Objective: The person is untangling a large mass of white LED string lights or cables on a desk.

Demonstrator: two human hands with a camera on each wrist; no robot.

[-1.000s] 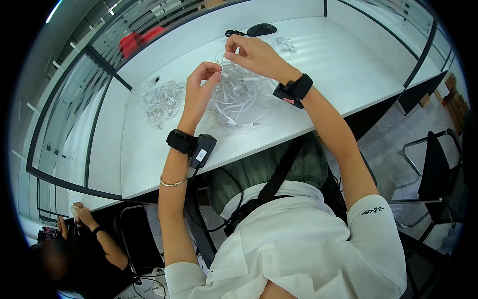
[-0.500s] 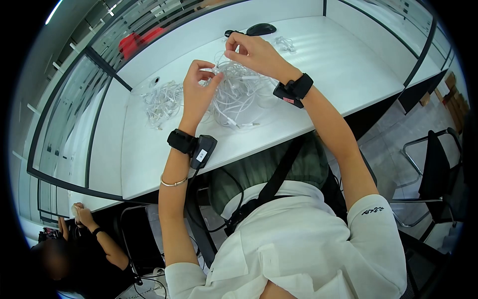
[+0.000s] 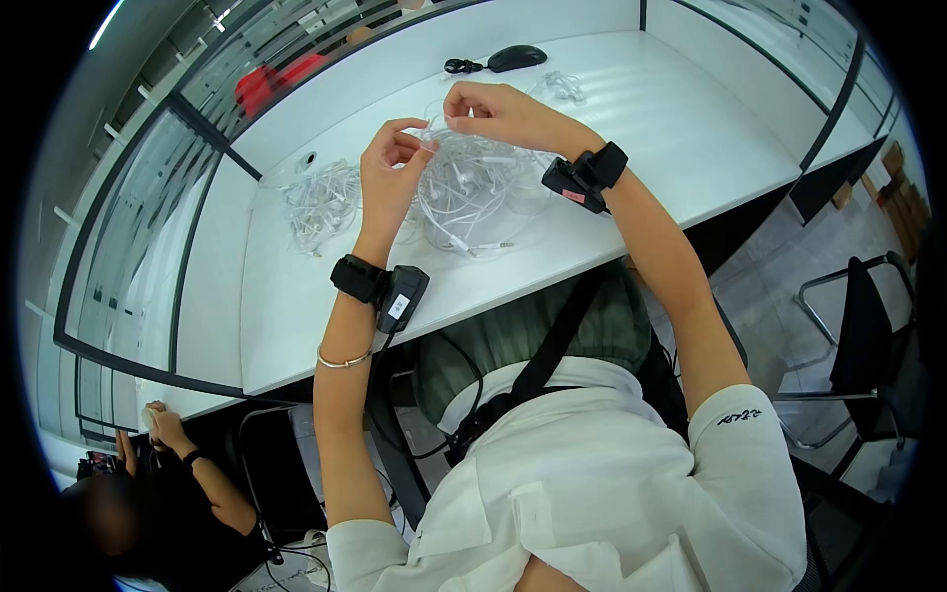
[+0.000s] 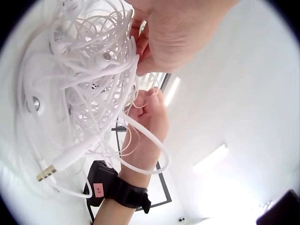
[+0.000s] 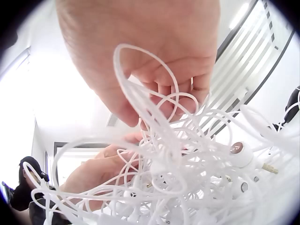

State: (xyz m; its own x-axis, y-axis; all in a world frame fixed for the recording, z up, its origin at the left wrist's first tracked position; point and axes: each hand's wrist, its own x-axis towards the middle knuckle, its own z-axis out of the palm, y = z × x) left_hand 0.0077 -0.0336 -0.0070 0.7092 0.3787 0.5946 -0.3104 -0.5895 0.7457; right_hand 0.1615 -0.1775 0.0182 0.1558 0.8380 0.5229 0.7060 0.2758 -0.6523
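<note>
A tangled heap of white wired earphones [image 3: 469,202] lies on the desk beneath both hands. At the heap's left upper edge, my left hand [image 3: 388,178] pinches a strand of white cable between thumb and fingers. Just across from it, my right hand [image 3: 508,113] pinches a thin cable between thumb and forefinger. Loose loops of cable [image 5: 124,77] rise in front of the right palm in the right wrist view. A gold-tipped plug [image 4: 47,173] sticks out of the tangle in the left wrist view, with several silver-faced earbuds [image 4: 33,104] around it.
A second heap of white cables [image 3: 324,202] lies to the left. Behind the hands are a black mouse [image 3: 518,58] and a small bundle of white earphones [image 3: 565,87]. Low partitions [image 3: 730,74] border the desk. Another person [image 3: 168,483] sits at the lower left.
My left hand's thumb and fingertips spread apart half a second ago and are closer together now. My right hand has dropped slightly toward the heap, uncovering more of the mouse cord.
</note>
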